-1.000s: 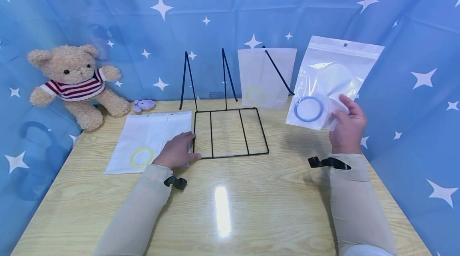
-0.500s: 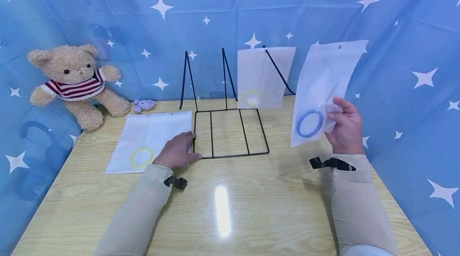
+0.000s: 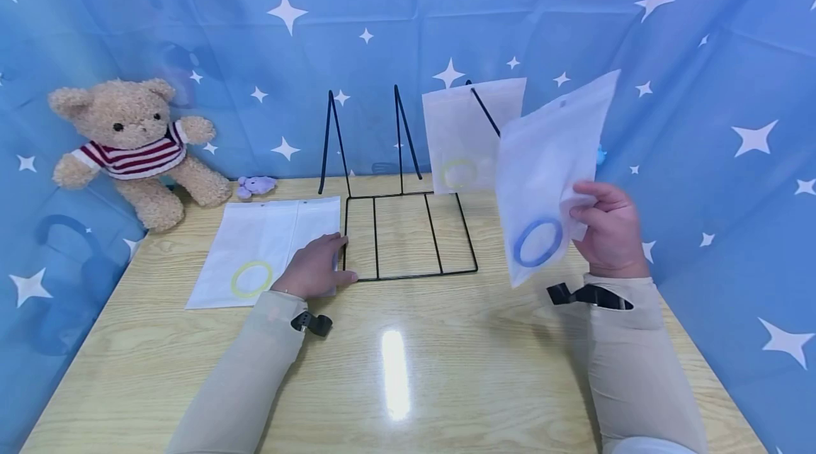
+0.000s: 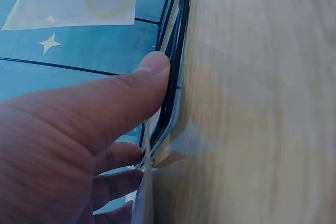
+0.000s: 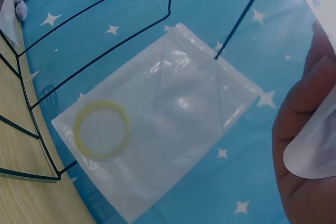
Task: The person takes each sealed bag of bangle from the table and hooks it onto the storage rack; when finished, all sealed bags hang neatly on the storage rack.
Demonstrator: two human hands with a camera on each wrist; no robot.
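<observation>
In the head view a black wire display rack (image 3: 408,277) with slanted prongs stands on the table. My left hand (image 3: 315,266) holds its front left corner, the thumb against the black bar in the left wrist view. Raised at the right, my right hand (image 3: 608,231) pinches a white zip bag (image 3: 542,156) marked with a blue ring (image 3: 538,242) by its side edge. The bag overlaps the rack's right prong in the head view. On that prong hangs another white zip bag (image 5: 168,124), with a yellow ring (image 5: 101,129) at its bottom corner.
White bags (image 3: 255,241) with a yellow ring lie on the table left of the rack, partly under my left hand. A teddy bear (image 3: 134,149) and a small purple toy (image 3: 256,186) sit behind them. A blue star curtain (image 3: 357,1) backs the table. A small blue thing (image 3: 601,154) peeks past the held bag.
The right hand has turned the blue-ring bag and brought it left and lower, its hole end now beside the right prong. The hanging bag has tilted slightly. The left hand stays put.
</observation>
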